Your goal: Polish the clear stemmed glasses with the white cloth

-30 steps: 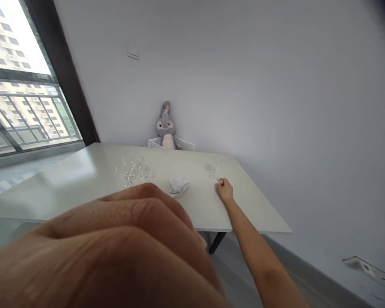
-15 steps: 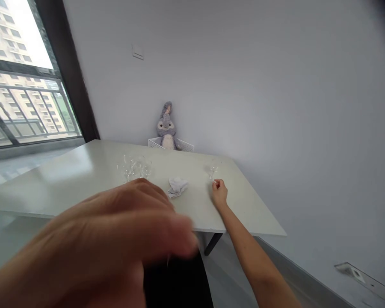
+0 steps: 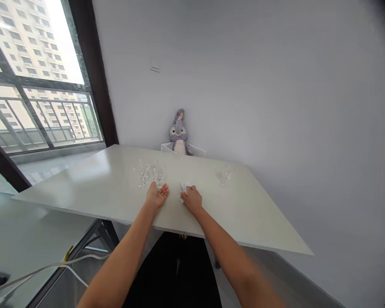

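My left hand [image 3: 157, 195] rests near the table's front edge, palm up with its fingers apart and nothing in it. Just beyond it stands a cluster of several clear stemmed glasses [image 3: 154, 171]. My right hand [image 3: 193, 199] is closed on a white cloth [image 3: 183, 187], mostly covered by the fingers. One clear glass [image 3: 225, 175] stands by itself further right on the pale table [image 3: 237, 214].
A grey plush rabbit [image 3: 179, 134] sits in a white perforated basket [image 3: 198, 151] at the table's back edge, against the wall. White cables [image 3: 56, 266] run at lower left, by a second surface [image 3: 35, 222]. A window is at far left.
My left hand has gone from close to the camera to the table, by the glasses. My right hand has moved left from the single glass and taken hold of the cloth. The view has shifted.
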{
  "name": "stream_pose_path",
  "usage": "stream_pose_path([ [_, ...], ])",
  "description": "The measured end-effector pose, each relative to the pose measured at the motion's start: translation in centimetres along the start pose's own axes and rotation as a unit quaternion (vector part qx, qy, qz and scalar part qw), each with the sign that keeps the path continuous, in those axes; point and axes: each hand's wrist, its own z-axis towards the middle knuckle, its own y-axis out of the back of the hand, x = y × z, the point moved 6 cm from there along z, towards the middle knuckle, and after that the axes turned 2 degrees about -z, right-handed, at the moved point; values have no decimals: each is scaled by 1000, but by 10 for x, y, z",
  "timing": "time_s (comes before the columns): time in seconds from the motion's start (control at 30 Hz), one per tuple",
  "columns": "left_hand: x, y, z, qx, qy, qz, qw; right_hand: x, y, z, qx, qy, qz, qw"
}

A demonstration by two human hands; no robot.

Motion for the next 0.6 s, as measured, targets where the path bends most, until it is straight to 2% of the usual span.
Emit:
stream_pose_path([
  [0.07,-1,-4,13,4,24,-8,1000,-6,-2,-2,-6,-12,6,1000],
  [0.17,-5,-12,25,26,29,-30,999,-15,1,-2,-28,-31,92,995],
  [0.37,-5,-17,31,64,14,-71,995,-24,5,0,-48,-44,207,976],
  [0.5,2,-18,23,90,12,-79,993,-30,3,2,-62,-48,310,948],
  [0.6,12,-17,14,134,13,-78,988,-36,1,4,-75,-58,404,910],
])
